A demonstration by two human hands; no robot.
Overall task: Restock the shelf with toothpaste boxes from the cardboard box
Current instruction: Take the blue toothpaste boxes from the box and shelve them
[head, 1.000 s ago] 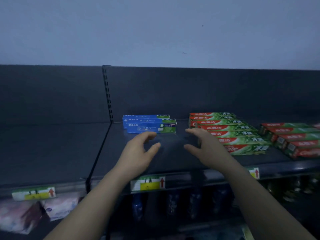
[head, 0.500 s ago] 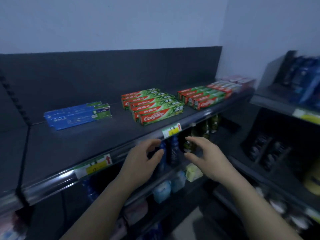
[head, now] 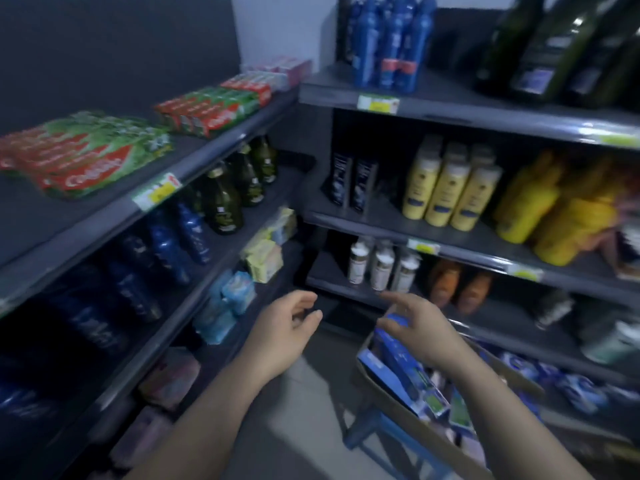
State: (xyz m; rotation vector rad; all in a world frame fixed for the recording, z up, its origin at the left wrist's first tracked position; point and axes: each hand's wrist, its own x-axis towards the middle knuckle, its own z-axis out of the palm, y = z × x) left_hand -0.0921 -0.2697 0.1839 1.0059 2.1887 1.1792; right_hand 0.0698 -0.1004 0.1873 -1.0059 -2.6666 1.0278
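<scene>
**Two hands, empty, turned to stock**

Your view has swung right from the top shelf (head: 104,216) to the cardboard box (head: 408,419), near right, blue toothpaste boxes (head: 394,355) inside: next pick due. Left hand (head: 287,327): mid-air, fingers loosely spread. Right hand (head: 419,327): spread, over the boxes, holding nothing.

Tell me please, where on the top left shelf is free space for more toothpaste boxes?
The top shelf is bare in front of the nearest green-and-red boxes, toward its front edge. Only a narrow gap separates them from the next red-and-green group. From there to the pink boxes at the far end it is crowded.
</scene>
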